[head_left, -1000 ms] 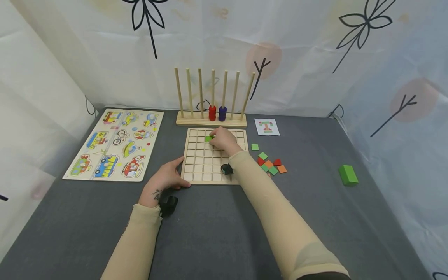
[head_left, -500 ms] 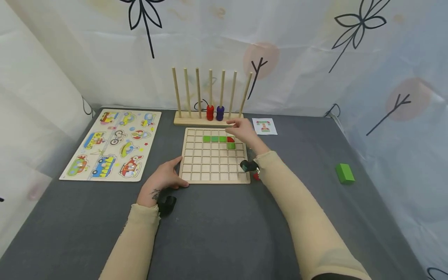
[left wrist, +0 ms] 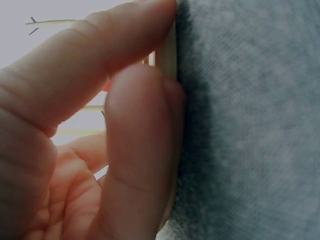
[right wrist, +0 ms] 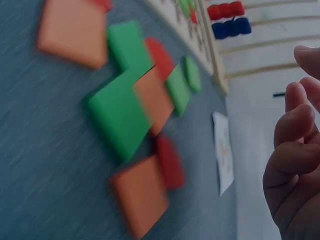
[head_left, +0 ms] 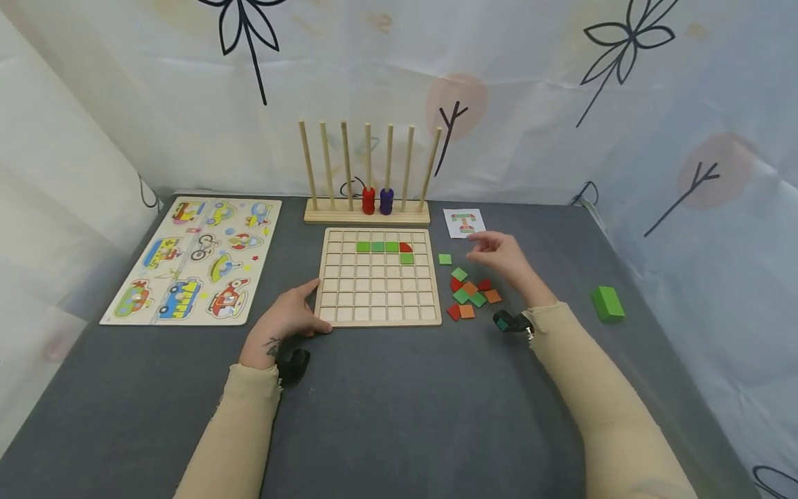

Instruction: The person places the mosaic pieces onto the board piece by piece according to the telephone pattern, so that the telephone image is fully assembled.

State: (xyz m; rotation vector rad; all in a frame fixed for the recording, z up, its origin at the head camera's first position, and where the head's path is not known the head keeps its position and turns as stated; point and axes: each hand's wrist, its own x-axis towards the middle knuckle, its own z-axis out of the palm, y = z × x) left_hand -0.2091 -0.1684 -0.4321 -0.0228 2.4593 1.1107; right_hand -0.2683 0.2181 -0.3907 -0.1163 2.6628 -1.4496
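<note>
A wooden grid board (head_left: 377,298) lies mid-table. Near its top, three green squares (head_left: 377,247) sit in a row beside a red rounded tile (head_left: 406,247), with another green square (head_left: 406,258) under the red one. At the board's lower left corner rests my left hand (head_left: 287,320), index finger at the left edge and thumb at the bottom edge. My right hand (head_left: 503,260) hovers right of the board with loosely bent fingers and nothing visible in them. Below it lies a pile of loose green, red and orange tiles (right wrist: 120,112); a lone green tile (head_left: 445,259) lies nearer the board.
Behind the board stands a peg rack (head_left: 366,216) with red and blue beads. A pattern card (head_left: 464,223) lies at the back right. To the left is a vehicle picture puzzle (head_left: 193,260); a green block (head_left: 607,305) sits far right. Fabric walls enclose the table.
My right hand has left the board's top rows and moved right, above the loose tiles. The green and red tiles it covered now show. My left hand has stayed at the corner.
</note>
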